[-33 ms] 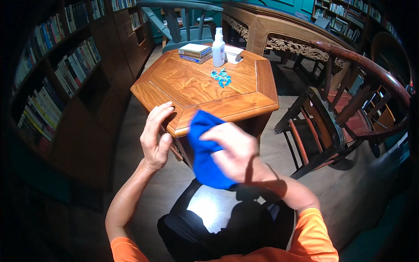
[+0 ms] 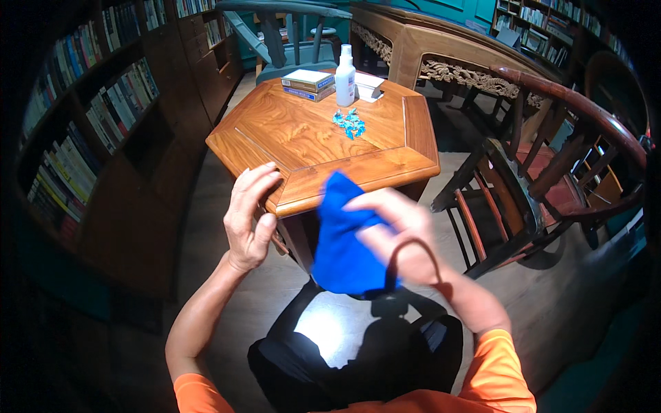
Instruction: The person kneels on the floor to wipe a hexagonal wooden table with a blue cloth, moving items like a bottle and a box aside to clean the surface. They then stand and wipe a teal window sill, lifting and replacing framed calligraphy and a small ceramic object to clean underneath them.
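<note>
My right hand (image 2: 406, 241), smeared by motion, grips a blue cloth (image 2: 348, 255) that hangs in front of the near edge of a six-sided wooden table (image 2: 275, 134). My left hand (image 2: 249, 220) is at the table's near left corner. Its fingers stretch out along the edge and the thumb stands apart, with nothing held. On the tabletop is a small heap of little blue and white pieces (image 2: 351, 126), whose kind I cannot make out. Behind it stands a white spray bottle (image 2: 345, 86), beside two stacked small boxes (image 2: 308, 84) and a white card-like item (image 2: 370, 84).
To the right stands a dark wooden armchair (image 2: 506, 199) with a curved red-brown back rail. A carved wooden desk (image 2: 475, 72) is behind the table, next to a teal-lit chair (image 2: 282, 51). Bookshelves (image 2: 103, 103) line the left side. My legs are below.
My right hand and the blue cloth have moved a little to the right. The left hand stays at the table corner, almost unmoved.
</note>
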